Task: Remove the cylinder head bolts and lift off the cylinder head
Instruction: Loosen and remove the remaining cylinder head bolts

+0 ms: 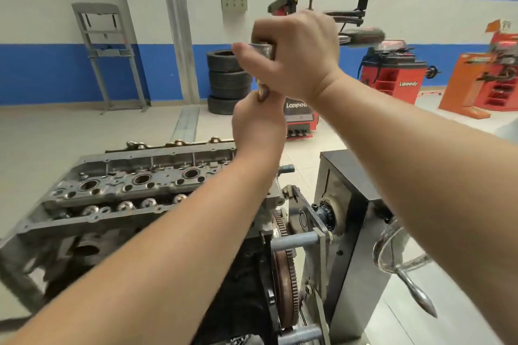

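The grey cylinder head (134, 176) sits on the engine block at the lower left, its open top showing round bores and valve gear. Both hands are raised above its right end. My right hand (297, 56) is closed round a shiny metal socket (263, 49). Just below it, my left hand (259, 123) grips a metal shaft (262, 91), of which only a short bit shows between the hands. I cannot tell whether this is a bolt or a tool, or whether the two pieces are joined.
The engine hangs on a grey stand (344, 204) with a flywheel (284, 274) and a chrome crank handle (403, 266) at the right. Stacked tyres (227, 78), red machines (392, 75) and an orange rack (485, 84) stand behind on the tiled floor.
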Demonstrator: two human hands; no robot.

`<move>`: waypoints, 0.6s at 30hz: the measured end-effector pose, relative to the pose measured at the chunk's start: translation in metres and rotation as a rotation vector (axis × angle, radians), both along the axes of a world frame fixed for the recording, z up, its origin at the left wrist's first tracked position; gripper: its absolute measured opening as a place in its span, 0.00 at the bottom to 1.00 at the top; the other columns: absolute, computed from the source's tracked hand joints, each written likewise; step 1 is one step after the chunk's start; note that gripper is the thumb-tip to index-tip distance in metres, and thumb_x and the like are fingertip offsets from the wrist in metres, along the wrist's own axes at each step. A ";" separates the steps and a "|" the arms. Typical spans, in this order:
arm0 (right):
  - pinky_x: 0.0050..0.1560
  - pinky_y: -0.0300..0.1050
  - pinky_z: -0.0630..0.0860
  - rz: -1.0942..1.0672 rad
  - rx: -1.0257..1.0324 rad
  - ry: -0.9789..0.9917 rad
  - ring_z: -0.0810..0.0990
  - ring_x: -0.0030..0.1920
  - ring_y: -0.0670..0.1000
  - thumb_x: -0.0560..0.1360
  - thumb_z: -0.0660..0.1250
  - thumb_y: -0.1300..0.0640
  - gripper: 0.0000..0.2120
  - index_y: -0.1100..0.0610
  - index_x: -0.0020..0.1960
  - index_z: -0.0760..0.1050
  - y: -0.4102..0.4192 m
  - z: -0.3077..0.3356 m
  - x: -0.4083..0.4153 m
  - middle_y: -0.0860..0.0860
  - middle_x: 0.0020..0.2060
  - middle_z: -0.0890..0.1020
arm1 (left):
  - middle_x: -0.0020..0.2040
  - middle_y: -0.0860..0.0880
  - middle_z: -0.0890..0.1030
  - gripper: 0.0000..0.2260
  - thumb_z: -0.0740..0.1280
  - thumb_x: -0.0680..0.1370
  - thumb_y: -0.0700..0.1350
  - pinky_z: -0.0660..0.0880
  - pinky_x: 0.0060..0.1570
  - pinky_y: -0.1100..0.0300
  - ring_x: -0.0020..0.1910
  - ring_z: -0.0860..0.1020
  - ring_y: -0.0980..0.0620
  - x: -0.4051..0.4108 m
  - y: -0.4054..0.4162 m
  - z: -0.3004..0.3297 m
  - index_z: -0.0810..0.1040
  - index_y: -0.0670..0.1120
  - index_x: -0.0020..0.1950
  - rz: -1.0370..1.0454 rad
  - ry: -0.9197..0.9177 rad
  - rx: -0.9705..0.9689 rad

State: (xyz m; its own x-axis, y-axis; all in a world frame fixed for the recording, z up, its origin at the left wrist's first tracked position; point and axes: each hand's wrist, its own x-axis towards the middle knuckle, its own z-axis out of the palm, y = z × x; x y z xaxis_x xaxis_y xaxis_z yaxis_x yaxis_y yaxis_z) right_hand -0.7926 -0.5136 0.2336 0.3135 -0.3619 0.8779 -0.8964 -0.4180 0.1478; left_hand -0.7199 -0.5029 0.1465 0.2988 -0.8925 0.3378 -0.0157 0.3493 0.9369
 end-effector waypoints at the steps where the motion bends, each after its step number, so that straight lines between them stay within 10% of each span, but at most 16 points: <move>1: 0.39 0.50 0.69 0.036 0.022 -0.027 0.74 0.35 0.57 0.76 0.53 0.30 0.27 0.52 0.38 0.73 -0.004 -0.002 0.000 0.50 0.28 0.73 | 0.32 0.46 0.75 0.15 0.67 0.78 0.52 0.64 0.37 0.53 0.33 0.66 0.46 -0.003 0.000 -0.004 0.74 0.45 0.36 0.036 0.013 -0.028; 5: 0.38 0.50 0.70 -0.010 0.136 0.025 0.75 0.37 0.57 0.79 0.54 0.31 0.28 0.54 0.38 0.72 -0.002 0.005 0.004 0.50 0.28 0.72 | 0.28 0.48 0.71 0.21 0.68 0.75 0.58 0.65 0.33 0.55 0.27 0.65 0.50 0.014 -0.009 -0.004 0.77 0.38 0.44 -0.129 -0.017 -0.022; 10: 0.31 0.46 0.58 -0.371 0.329 0.299 0.67 0.32 0.53 0.83 0.58 0.37 0.24 0.52 0.35 0.65 0.018 0.025 0.006 0.50 0.34 0.70 | 0.28 0.47 0.78 0.08 0.72 0.68 0.50 0.77 0.35 0.54 0.29 0.77 0.47 0.039 -0.038 0.014 0.83 0.48 0.31 -0.796 -0.244 0.042; 13: 0.29 0.46 0.58 -0.432 0.258 0.422 0.63 0.30 0.53 0.82 0.63 0.44 0.22 0.53 0.34 0.63 0.035 0.025 0.010 0.51 0.32 0.68 | 0.22 0.53 0.74 0.12 0.73 0.70 0.53 0.67 0.27 0.61 0.21 0.70 0.55 0.038 -0.033 0.010 0.83 0.49 0.30 -1.173 -0.305 0.141; 18: 0.30 0.44 0.54 -0.269 0.098 0.353 0.67 0.29 0.55 0.80 0.56 0.33 0.28 0.54 0.32 0.63 0.020 0.023 0.000 0.51 0.28 0.67 | 0.21 0.50 0.60 0.18 0.64 0.79 0.50 0.56 0.26 0.59 0.21 0.56 0.50 0.035 -0.025 0.004 0.71 0.47 0.30 -0.789 -0.090 0.178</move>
